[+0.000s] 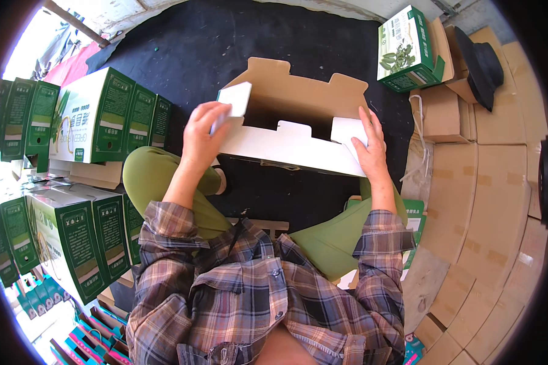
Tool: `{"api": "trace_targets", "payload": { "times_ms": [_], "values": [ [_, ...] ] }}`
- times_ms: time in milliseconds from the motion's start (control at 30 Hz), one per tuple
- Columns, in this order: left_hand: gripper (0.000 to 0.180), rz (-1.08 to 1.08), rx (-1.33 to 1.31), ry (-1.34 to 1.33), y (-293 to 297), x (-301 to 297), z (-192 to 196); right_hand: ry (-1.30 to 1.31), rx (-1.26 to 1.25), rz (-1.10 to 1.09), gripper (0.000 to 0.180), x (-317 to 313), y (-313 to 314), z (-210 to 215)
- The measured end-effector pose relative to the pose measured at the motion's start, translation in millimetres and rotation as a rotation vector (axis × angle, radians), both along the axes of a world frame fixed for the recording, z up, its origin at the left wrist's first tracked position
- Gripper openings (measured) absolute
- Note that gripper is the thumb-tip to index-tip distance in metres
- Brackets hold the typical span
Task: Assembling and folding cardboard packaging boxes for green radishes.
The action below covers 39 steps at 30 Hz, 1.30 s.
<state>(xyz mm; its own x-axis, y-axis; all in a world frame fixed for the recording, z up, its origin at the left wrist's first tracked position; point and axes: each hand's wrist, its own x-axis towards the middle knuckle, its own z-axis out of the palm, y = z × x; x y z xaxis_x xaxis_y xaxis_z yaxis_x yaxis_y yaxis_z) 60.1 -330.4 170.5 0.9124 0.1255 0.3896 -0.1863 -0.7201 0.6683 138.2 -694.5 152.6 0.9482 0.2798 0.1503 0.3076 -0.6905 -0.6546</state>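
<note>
An open cardboard box (274,148) lies before my knees, brown inside with white flaps along its near edge. A tall brown flap with two tabs (310,92) stands up on its far side. My left hand (204,135) is closed at the box's left end, fingers slightly blurred, gripping the small white side flap (236,100), which is tilted up. At the right end, my right hand (373,149) grips the box's edge, its thumb over the right white flap (347,132) and its fingers along the outer side. The box's bottom is in shadow.
Green-and-white printed boxes (79,118) stand in two stacked rows at left. Another printed box (405,48) is at the far right, beside a black hat (478,67). Brown cartons (499,176) line the right side. Black sheeting (182,52) covers the floor ahead.
</note>
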Motion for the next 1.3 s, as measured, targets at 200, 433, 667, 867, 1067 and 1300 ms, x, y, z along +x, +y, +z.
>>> {"api": "trace_targets", "payload": {
  "times_ms": [200, 433, 667, 867, 1067, 1300],
  "values": [
    [0.03, -0.143, 0.231, 0.057, -1.1, 7.7, -8.4, -0.049, 0.137, -0.036, 0.078, 0.1, 2.9, -1.4],
    [0.034, 0.107, -0.257, 0.179, -5.8, 13.8, -9.7, -0.066, 0.117, 0.03, 0.056, 2.6, -8.2, -9.5],
    [0.07, -0.024, 0.08, 0.306, -12.7, 18.9, -3.3, -0.103, -0.014, 0.028, 0.046, -3.8, -5.5, -4.1],
    [0.077, -0.033, 0.156, 0.422, -14.5, 28.2, 1.8, -0.128, -0.083, -0.005, 0.048, -10.6, 10.9, -1.0],
    [0.07, 0.078, 0.271, 0.44, -28.3, 29.4, 0.1, -0.13, -0.264, -0.117, 0.065, -13.1, 26.2, 7.3],
    [0.067, 0.131, 0.323, 0.411, -32.7, 28.6, -0.3, -0.119, -0.35, -0.158, 0.063, -13.2, 31.8, 9.4]
  ]
}}
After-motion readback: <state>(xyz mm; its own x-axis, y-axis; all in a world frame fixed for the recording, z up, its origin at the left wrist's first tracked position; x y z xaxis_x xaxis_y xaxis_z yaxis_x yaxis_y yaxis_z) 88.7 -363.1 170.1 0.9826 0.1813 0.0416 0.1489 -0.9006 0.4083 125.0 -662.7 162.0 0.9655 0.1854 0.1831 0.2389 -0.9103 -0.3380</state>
